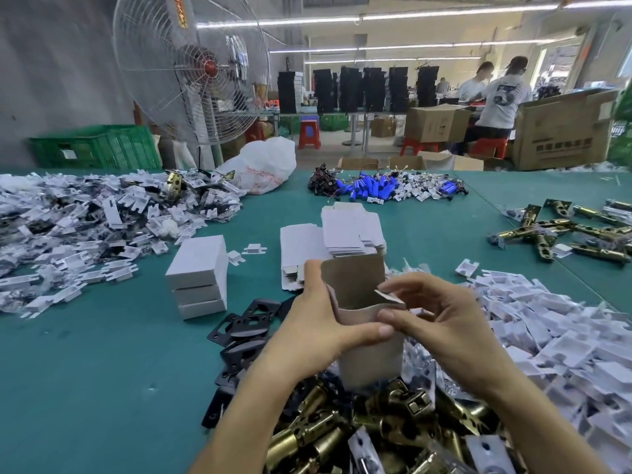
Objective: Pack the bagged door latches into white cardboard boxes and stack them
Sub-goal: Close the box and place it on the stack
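A white cardboard box (pixel 371 362) stands upright in front of me with its top open and its back lid flap up. My left hand (pixel 314 326) grips its left side, thumb across the front. At the box's right edge my right hand (pixel 441 323) pinches a small side flap. Brass door latches (pixel 386 425), some in clear bags, lie heaped below the box. Three closed white boxes (pixel 200 277) are stacked to the left. Flat unfolded box blanks (pixel 345 234) are piled behind the held box.
Black strike plates (pixel 244 328) lie left of my forearm. White bagged small parts are heaped at the left (pixel 85 220) and right (pixel 561 336). More brass latches (pixel 574 230) and blue cylinders (pixel 372 188) lie farther back on the green table (pixel 102 371). A fan (pixel 191 66) stands behind.
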### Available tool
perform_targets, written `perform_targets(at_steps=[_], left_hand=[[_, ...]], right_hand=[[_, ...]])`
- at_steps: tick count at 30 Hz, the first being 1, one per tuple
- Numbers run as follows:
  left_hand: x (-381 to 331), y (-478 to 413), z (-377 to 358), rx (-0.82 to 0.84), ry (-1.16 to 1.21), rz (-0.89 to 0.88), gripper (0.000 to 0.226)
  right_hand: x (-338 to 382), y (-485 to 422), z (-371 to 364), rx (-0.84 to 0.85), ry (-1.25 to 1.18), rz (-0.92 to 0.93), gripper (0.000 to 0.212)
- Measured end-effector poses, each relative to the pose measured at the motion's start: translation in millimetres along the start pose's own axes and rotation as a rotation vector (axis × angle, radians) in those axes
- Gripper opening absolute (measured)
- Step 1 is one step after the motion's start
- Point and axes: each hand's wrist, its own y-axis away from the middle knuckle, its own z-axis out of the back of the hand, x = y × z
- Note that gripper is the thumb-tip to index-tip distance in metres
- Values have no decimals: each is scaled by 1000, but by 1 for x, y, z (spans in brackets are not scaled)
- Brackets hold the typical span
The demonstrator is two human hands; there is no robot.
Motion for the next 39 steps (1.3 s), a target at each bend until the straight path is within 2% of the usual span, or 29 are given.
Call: perform_targets(at_steps=[3, 8, 12, 14, 16, 18, 23, 25, 29, 34, 39], left_hand=[[7, -2, 0, 62, -1, -25, 79], [12, -5, 0, 157, 68, -53, 61], [12, -2, 2, 210, 36, -52, 55], [12, -1, 2, 150, 32, -78, 65], [11, 0, 2, 7, 12, -116, 85], [12, 1, 5, -108, -18, -191, 90], [15, 3, 7, -107, 29, -257, 47], [17, 2, 7, -74, 97, -247, 38], [19, 1, 10, -3, 99, -211, 44], [18, 0, 9, 26, 56, -193, 22], [18, 0, 9, 7, 15, -222, 16]], right_hand=[[-8, -1, 8, 77, -5, -65, 30], [-8, 0, 14, 226, -75, -87, 31], [-8, -2, 11, 192, -158, -119, 28], [-6, -3, 11, 166, -152, -114, 29], [-6, -5, 11, 170, -134, -107, 29], [-8, -6, 12, 170, -120, -106, 27], [-13, -5, 13, 143, -101, -80, 20], [-14, -5, 12, 153, -82, -73, 18], [-16, -8, 13, 166, -59, -108, 17], [-16, -8, 14, 201, -37, -115, 16], [-13, -8, 14, 223, -2, -112, 15]])
